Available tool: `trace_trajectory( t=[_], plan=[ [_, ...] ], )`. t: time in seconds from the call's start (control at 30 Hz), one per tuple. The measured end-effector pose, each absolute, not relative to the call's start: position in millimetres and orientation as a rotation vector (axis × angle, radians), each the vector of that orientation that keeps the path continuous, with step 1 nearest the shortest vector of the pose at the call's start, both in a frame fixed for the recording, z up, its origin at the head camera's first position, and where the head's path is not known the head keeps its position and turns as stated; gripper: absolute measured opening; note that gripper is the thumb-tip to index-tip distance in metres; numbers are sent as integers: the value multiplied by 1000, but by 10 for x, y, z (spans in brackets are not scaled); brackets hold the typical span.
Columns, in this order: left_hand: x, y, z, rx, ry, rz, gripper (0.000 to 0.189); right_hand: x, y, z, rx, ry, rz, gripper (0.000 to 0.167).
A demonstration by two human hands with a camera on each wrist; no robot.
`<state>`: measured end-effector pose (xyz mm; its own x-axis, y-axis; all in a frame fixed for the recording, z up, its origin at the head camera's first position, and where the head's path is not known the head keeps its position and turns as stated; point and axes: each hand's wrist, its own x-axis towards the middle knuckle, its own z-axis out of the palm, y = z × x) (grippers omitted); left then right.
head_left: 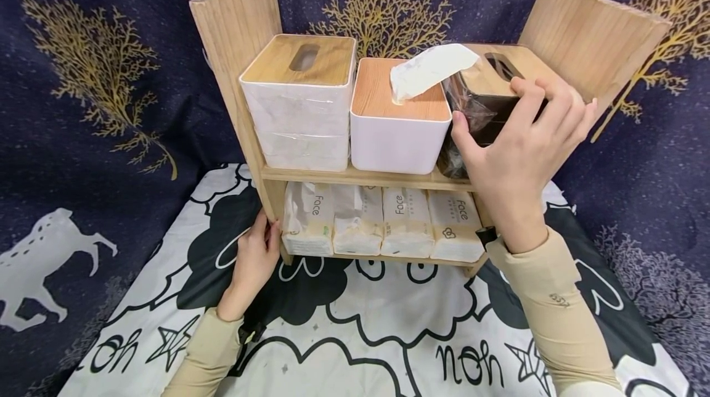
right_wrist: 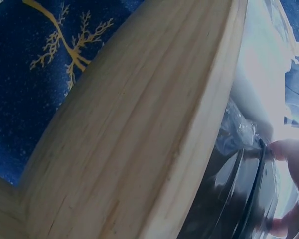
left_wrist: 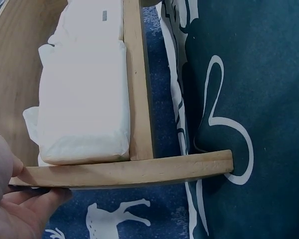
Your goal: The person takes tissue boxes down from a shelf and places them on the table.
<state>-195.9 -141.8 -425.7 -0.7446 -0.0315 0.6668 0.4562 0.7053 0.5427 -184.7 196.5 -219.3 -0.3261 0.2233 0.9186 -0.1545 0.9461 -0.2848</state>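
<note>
My right hand grips a black tissue box with a wooden lid and clear plastic wrap, thumb at its left front edge and fingers over its top. The box is at the right end of the upper shelf, partly hidden by the hand. Lower down, my left hand pinches the edge of the wooden rack's left side panel, thumb on the inner side and fingers on the outer. Beside the black box stand a white tissue box with a tissue sticking out and a wrapped, wooden-lidded white box.
Several packs of facial tissue line the lower shelf, close to the left hand. The right side panel rises past the black box. Under the rack lies a black-and-white patterned cloth; a dark blue printed curtain hangs behind.
</note>
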Motion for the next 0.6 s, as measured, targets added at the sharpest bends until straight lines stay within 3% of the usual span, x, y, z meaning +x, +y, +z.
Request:
trace_trajectory(
  t=[0.6],
  plan=[
    [-1971, -1426, -4272, -336, -2234, -958, 29, -1721, 1841, -2193, -7, -1781, 481, 63]
  ],
)
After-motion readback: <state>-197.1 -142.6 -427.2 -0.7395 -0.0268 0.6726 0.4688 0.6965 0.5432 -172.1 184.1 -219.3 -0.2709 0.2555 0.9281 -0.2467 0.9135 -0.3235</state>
